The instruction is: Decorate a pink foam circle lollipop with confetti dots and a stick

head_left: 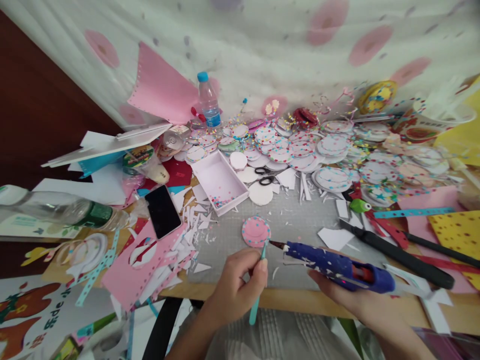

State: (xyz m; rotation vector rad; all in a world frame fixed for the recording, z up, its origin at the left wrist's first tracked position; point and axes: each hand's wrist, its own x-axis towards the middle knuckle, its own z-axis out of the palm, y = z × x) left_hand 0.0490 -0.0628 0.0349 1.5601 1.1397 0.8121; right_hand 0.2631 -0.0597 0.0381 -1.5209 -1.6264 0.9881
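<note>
My left hand (242, 280) pinches a slim pair of teal tweezers (254, 311), its wide end hanging below my fingers. The tweezers' tip is at the right edge of a small pink paper disc (256, 231) rimmed with coloured dots, which lies on the grey cutting mat (296, 220). My right hand (341, 295) is wrapped around a blue hot glue gun (330, 265) speckled with white bits. Its dark nozzle points left, close to the tweezers' tip and the disc's edge; whether they touch I cannot tell.
Behind the mat stand a white box (221, 182) with dots inside, black scissors (267, 179) and piled decorated discs (303, 145). Paper scraps, a phone (162, 212) and a bottle (67, 207) lie left. A black-handled tool (405, 255) lies right.
</note>
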